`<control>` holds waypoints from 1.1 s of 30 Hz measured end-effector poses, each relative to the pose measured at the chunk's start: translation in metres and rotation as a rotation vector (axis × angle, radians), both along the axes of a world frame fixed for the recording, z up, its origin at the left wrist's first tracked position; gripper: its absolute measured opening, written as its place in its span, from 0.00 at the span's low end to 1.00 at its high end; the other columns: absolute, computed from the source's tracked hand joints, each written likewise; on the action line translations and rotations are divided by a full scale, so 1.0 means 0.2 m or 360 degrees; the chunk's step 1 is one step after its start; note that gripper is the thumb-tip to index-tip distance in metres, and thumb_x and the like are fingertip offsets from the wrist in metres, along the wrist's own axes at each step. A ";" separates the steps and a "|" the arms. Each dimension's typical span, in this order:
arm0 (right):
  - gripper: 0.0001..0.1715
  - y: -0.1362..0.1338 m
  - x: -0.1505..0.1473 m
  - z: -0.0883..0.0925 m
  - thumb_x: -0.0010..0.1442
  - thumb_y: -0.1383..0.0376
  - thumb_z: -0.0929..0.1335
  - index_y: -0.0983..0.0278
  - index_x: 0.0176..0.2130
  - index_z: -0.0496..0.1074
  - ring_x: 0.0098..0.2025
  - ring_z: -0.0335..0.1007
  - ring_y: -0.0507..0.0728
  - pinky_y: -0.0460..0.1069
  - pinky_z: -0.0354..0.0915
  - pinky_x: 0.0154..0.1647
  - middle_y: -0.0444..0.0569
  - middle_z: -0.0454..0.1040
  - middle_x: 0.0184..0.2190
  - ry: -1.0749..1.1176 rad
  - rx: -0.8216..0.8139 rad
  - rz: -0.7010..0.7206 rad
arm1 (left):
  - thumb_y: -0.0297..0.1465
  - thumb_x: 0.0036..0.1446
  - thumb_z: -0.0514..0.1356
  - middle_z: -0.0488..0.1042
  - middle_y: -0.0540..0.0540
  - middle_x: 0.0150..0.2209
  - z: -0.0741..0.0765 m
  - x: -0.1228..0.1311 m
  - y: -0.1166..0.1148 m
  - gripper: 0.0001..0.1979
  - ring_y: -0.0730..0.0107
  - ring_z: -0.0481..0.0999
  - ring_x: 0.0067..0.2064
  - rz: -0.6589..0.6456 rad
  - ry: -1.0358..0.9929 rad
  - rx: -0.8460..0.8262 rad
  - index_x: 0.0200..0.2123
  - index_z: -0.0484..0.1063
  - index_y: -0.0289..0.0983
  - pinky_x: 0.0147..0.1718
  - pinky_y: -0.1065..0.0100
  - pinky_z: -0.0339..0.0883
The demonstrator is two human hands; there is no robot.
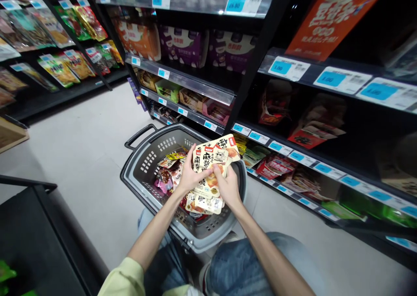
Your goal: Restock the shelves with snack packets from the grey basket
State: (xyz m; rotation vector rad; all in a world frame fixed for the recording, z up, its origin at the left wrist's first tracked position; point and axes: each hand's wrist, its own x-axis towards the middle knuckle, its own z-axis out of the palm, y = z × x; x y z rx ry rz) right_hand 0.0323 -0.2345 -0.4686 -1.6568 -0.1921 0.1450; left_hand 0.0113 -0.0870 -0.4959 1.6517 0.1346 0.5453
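Note:
Both my hands hold several cream-coloured snack packets [211, 157] with black lettering, fanned out above a grey shopping basket [143, 161]. My left hand [190, 174] is closed on their left side, its thumb across the front. On the right side, my right hand [227, 185] grips them too, thumb on the front and fingers hidden behind. More cream packets [205, 204] show just below the held ones, inside the basket. Further left in the basket lie mixed snack packets [167, 172], some pink, yellow and red. The basket's black handle [140, 137] sticks out at its far left.
Shelves with price tags rise ahead and to the right, with purple cartons [182, 46] and an orange box [332, 22]. Red packets [275, 165] lie on a low shelf right of the basket. A black stand [26, 235] is at lower left; grey floor [87, 126] lies between.

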 end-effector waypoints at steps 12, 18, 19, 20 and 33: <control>0.24 0.05 0.01 -0.04 0.59 0.51 0.71 0.65 0.48 0.74 0.46 0.77 0.61 0.55 0.70 0.48 0.55 0.80 0.46 0.0048 0.0207 -0.0311 | 0.38 0.49 0.70 0.74 0.46 0.41 0.01 -0.01 -0.05 0.23 0.63 0.74 0.44 0.0453 0.0053 0.0156 0.22 0.57 0.38 0.44 0.64 0.65; 0.25 0.06 0.01 0.00 0.58 0.52 0.72 0.64 0.49 0.73 0.49 0.76 0.61 0.55 0.69 0.52 0.54 0.79 0.49 0.0037 0.0202 -0.0325 | 0.38 0.52 0.69 0.76 0.45 0.43 0.04 -0.03 -0.07 0.22 0.63 0.77 0.44 0.0248 0.0119 -0.0168 0.47 0.66 0.39 0.46 0.62 0.69; 0.25 0.06 0.01 0.00 0.58 0.52 0.72 0.64 0.50 0.73 0.49 0.76 0.61 0.55 0.69 0.53 0.54 0.79 0.49 0.0028 0.0200 -0.0342 | 0.38 0.52 0.69 0.76 0.43 0.47 0.04 -0.03 -0.07 0.30 0.62 0.78 0.47 0.0190 0.0121 -0.0288 0.54 0.62 0.40 0.48 0.61 0.70; 0.25 0.07 0.01 0.01 0.57 0.53 0.73 0.64 0.50 0.73 0.49 0.76 0.60 0.55 0.68 0.53 0.54 0.79 0.49 0.0014 0.0196 -0.0365 | 0.38 0.51 0.69 0.74 0.41 0.52 0.04 -0.03 -0.08 0.35 0.61 0.77 0.50 0.0150 0.0122 -0.0386 0.59 0.57 0.41 0.50 0.60 0.70; 0.25 0.04 0.00 0.04 0.61 0.51 0.69 0.60 0.52 0.65 0.51 0.75 0.60 0.53 0.68 0.51 0.53 0.77 0.50 -0.0003 -0.0026 -0.0179 | 0.35 0.43 0.75 0.73 0.40 0.56 0.08 -0.07 -0.10 0.41 0.55 0.75 0.56 -0.0215 0.0207 -0.0765 0.58 0.62 0.40 0.55 0.58 0.69</control>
